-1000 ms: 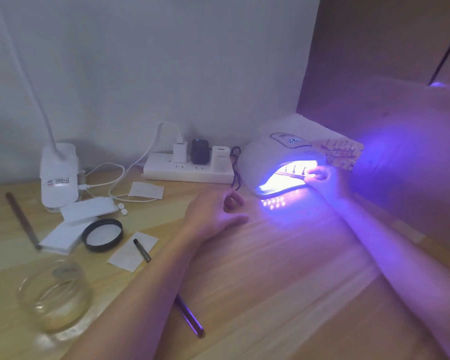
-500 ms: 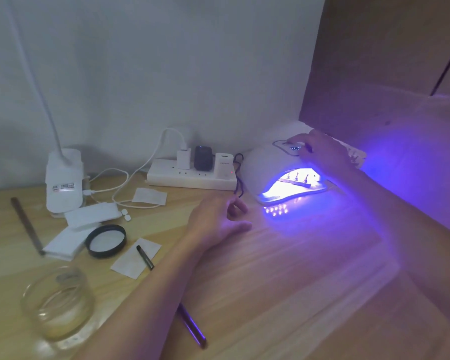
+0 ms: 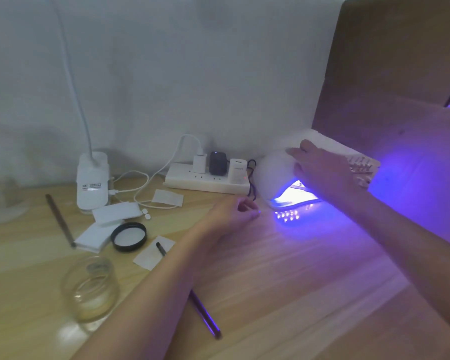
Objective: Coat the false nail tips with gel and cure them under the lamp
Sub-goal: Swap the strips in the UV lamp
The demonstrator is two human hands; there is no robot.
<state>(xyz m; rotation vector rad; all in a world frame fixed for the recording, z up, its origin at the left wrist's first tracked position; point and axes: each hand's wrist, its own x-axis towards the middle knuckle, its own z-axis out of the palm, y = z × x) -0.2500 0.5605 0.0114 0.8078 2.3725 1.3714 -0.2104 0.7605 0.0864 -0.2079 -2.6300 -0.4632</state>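
A white dome curing lamp (image 3: 274, 175) stands at the back right of the wooden desk, glowing violet from its mouth. A strip with nail tips (image 3: 298, 187) lies inside it. My right hand (image 3: 320, 168) lies flat on top of the lamp, fingers stretched toward its left side. My left hand (image 3: 231, 215) rests on the desk just left of the lamp, fingers loosely curled and holding nothing. Another rack of nail tips (image 3: 361, 167) sits behind the lamp on the right. A gel brush (image 3: 205, 317) lies partly under my left forearm.
A power strip (image 3: 205, 181) with plugs sits by the wall. On the left are a clip lamp base (image 3: 92, 180), white pads (image 3: 115, 213), a black lid (image 3: 128, 236), a glass jar (image 3: 90, 288) and a thin stick (image 3: 59, 219). A brown panel (image 3: 390, 74) rises at right.
My right hand left the lamp's mouth, rose onto its top and slid left across it. The left hand has stayed in place.
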